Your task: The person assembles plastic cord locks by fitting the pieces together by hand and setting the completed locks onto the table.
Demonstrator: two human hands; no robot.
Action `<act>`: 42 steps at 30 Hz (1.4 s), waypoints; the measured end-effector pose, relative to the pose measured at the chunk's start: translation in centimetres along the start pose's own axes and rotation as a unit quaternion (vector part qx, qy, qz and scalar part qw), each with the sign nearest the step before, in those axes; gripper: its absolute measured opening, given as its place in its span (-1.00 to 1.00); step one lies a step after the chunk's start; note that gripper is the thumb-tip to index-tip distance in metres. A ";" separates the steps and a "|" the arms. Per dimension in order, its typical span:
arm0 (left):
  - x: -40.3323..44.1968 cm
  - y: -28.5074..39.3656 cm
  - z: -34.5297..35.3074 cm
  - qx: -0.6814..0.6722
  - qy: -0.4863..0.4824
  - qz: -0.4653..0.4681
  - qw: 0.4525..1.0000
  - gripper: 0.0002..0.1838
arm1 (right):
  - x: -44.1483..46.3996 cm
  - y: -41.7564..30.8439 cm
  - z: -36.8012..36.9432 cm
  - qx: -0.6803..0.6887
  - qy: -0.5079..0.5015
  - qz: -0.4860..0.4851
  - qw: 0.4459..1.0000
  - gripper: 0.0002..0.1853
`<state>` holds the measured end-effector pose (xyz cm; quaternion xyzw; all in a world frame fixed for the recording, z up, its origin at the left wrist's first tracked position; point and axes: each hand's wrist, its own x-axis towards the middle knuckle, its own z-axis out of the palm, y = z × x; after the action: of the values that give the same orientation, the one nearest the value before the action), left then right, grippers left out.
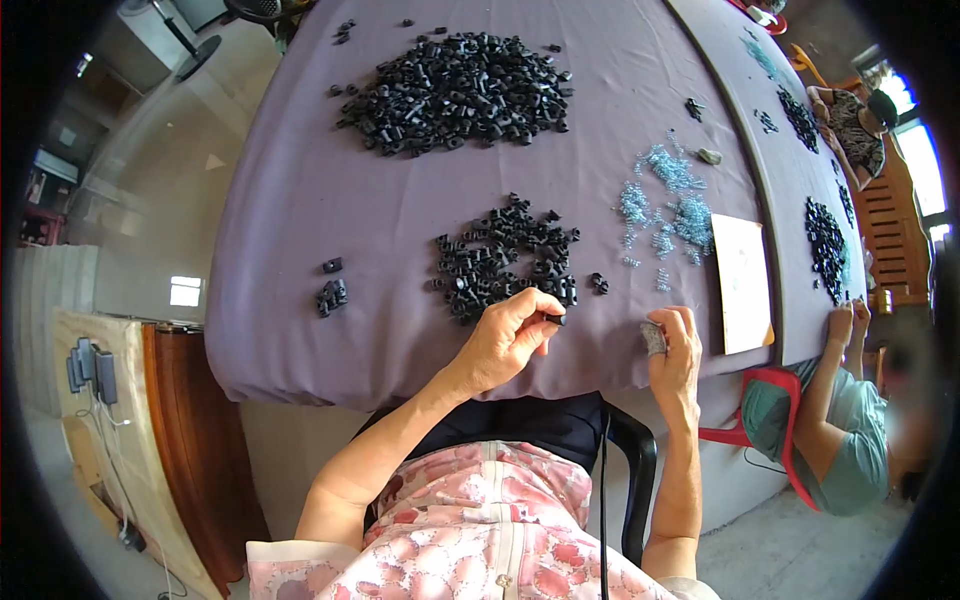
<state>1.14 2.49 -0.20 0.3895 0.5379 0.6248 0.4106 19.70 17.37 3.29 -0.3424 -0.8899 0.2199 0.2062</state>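
My left hand (508, 335) pinches a small black plastic part (553, 319) between thumb and fingertips, just above the table's front edge. Right behind it lies a pile of similar black parts (490, 262). My right hand (676, 350) rests near the front edge with its fingers curled together, a grey wrap (654, 338) around one finger. Whatever those fingers hold, if anything, is too small or hidden to make out. Beyond the right hand are scattered loose bluish coil springs (690, 212).
A larger heap of black parts (455, 95) lies farther back, and a few more (331, 296) sit at left. A white board (742, 285) lies at right. Two other people work along the right side, one on a red chair (790, 440), near more black piles (825, 245).
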 end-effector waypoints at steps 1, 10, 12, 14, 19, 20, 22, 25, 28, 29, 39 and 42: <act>0.0 -0.2 0.0 -0.035 -0.006 -0.004 0.999 -0.88 | 0.2 -0.9 0.5 0.052 0.013 -0.021 0.998 -0.68; -0.2 0.6 -0.1 -0.074 -0.006 -0.054 0.996 -0.87 | -0.5 -6.5 3.9 0.245 -0.026 -0.051 0.968 -0.61; -0.2 0.6 0.0 -0.069 -0.016 -0.063 0.996 -0.87 | -0.7 -6.4 4.3 0.337 -0.040 -0.009 0.941 -0.58; 0.0 0.2 0.1 -0.064 -0.029 -0.045 0.996 -0.85 | -0.9 -6.6 4.6 0.416 -0.050 0.024 0.908 -0.57; 0.0 0.3 -0.1 -0.077 -0.019 -0.032 0.996 -0.81 | -1.0 -5.8 6.1 0.417 -0.025 0.024 0.908 -0.62; -0.1 0.6 0.0 -0.076 -0.012 -0.018 0.997 -0.80 | -1.0 -5.8 6.3 0.427 -0.025 0.035 0.903 -0.64; -0.1 0.7 0.2 -0.074 0.001 0.009 0.997 -0.79 | -0.9 -6.2 6.2 0.430 -0.022 0.036 0.902 -0.65; 0.0 0.6 0.2 -0.074 0.011 0.029 0.997 -0.79 | -0.8 -6.4 6.0 0.440 -0.031 0.040 0.896 -0.67; -0.2 0.8 0.0 -0.090 0.001 -0.006 0.996 -0.80 | -1.1 -6.4 6.1 0.444 -0.035 0.046 0.894 -0.69; -0.3 1.4 -0.1 -0.101 -0.006 -0.028 0.994 -0.80 | -1.2 -6.4 6.2 0.444 -0.034 0.047 0.894 -0.70; 0.1 -1.0 0.1 0.055 0.031 0.120 0.991 -0.81 | -1.7 -5.5 6.2 0.455 -0.052 0.051 0.887 -0.74; -0.1 -0.3 0.2 -0.048 0.011 0.026 0.998 -0.83 | -1.6 -5.8 5.4 0.444 -0.033 0.048 0.894 -0.73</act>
<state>1.34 2.50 -0.49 0.3767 0.5012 0.6645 0.4065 14.96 10.96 1.59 -0.2503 -0.6883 0.6131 0.2961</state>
